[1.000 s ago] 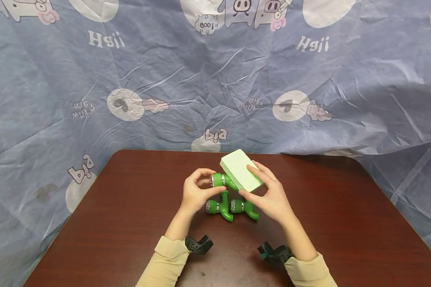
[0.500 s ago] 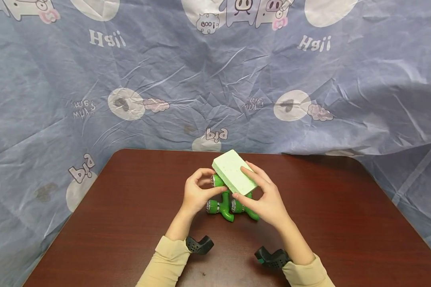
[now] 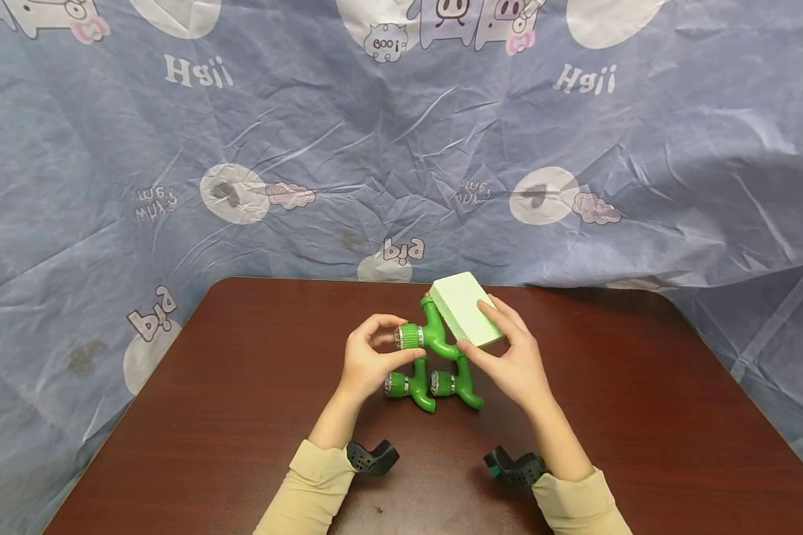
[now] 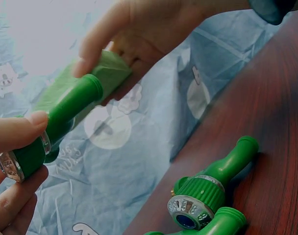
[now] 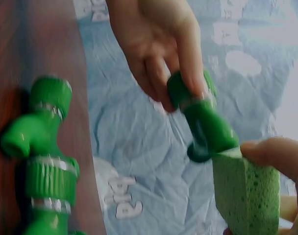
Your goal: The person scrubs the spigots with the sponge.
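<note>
My left hand (image 3: 366, 358) pinches a green faucet (image 3: 435, 332) by its ribbed knob, thumb on one side and fingers on the other. The faucet is held up over the table, its spout toward the right. A pale green sponge (image 3: 467, 308) is gripped by its edges in my right hand (image 3: 514, 357), tilted close beside the faucet's body. In the right wrist view the sponge (image 5: 247, 193) has its upper end right at the faucet's spout (image 5: 215, 132). Below the hands, two more green faucets lie on the table, a left one (image 3: 419, 386) and a right one (image 3: 465, 383).
The dark red-brown wooden table (image 3: 241, 416) spreads around the hands. Behind it hangs a wrinkled blue-grey cloth (image 3: 348, 134) with cartoon prints. Black wrist mounts sit on the left (image 3: 372, 457) and right (image 3: 514, 468) forearms.
The sponge first moved left across the held faucet, covering most of it, then back to the right and up, uncovering its body. My left hand has stayed nearly still.
</note>
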Demonstrator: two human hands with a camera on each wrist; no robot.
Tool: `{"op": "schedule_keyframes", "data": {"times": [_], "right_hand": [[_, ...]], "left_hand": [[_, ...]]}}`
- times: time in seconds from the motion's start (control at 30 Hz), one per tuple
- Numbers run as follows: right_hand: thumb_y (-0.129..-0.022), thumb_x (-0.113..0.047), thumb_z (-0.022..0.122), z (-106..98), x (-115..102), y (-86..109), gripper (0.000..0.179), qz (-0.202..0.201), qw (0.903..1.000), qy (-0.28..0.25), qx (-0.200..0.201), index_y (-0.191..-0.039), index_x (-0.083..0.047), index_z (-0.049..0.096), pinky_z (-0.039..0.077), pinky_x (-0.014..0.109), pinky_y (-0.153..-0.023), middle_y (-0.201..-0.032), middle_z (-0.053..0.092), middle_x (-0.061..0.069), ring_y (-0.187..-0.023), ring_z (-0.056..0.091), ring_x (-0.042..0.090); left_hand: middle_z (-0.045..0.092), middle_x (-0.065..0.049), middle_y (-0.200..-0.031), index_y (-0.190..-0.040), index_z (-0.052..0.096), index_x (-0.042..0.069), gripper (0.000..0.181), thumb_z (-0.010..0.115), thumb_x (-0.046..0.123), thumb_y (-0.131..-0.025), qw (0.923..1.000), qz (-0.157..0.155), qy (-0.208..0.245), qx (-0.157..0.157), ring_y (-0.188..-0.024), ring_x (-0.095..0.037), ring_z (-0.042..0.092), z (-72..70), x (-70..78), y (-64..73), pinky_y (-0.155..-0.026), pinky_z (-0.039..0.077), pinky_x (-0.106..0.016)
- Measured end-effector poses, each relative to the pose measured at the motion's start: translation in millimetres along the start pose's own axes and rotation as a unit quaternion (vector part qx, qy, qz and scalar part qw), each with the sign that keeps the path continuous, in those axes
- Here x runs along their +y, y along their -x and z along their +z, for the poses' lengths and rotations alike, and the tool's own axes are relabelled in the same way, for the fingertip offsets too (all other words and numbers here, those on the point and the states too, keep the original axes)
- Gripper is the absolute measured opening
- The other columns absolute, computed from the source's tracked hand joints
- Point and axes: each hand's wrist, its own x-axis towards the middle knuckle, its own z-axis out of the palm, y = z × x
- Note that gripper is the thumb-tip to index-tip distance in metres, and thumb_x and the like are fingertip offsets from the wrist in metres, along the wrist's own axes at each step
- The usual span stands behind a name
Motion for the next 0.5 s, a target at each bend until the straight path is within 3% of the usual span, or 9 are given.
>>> {"op": "schedule_keyframes", "data": {"times": [0.13, 0.27, 0.5], "right_hand": [[-0.075, -0.018, 0.080, -10.6, 7.5, -3.6, 0.063, 0.044, 0.9988, 0.016, 0.017, -0.131, -0.005, 0.055, 0.041, 0.036, -0.088, -0.141, 0.042, 0.011, -0.123, 0.044, 0.028], [-0.076, -0.019, 0.078, -16.0, 11.1, -4.5, 0.061, 0.047, 0.9982, 0.035, -0.014, -0.131, -0.004, 0.055, 0.047, 0.034, -0.082, -0.141, 0.043, 0.013, -0.118, 0.047, 0.029], [-0.075, -0.014, 0.077, -15.2, 9.4, -2.8, 0.057, 0.025, 0.9972, 0.018, -0.068, -0.129, -0.006, 0.057, 0.052, 0.030, -0.069, -0.140, 0.044, 0.010, -0.105, 0.051, 0.022]], "left_hand": [[0.063, -0.022, -0.094, -0.099, 0.061, -0.011, 0.042, 0.081, -0.013, -0.062, 1.0000, 0.004, 0.001, 0.005, -0.078, -0.022, 0.066, -0.6, 0.1, -0.1, -0.061, 0.056, -0.031], [0.063, -0.020, -0.094, -0.099, 0.061, -0.010, 0.042, 0.081, -0.013, -0.062, 0.9999, 0.008, 0.002, 0.010, -0.076, -0.019, 0.066, -1.5, 1.1, -0.3, -0.062, 0.056, -0.032], [0.064, -0.009, -0.094, -0.099, 0.064, -0.001, 0.044, 0.084, -0.008, -0.060, 0.9995, 0.015, 0.017, 0.021, -0.075, -0.017, 0.067, -4.3, -27.2, -5.0, -0.061, 0.057, -0.032]]}}
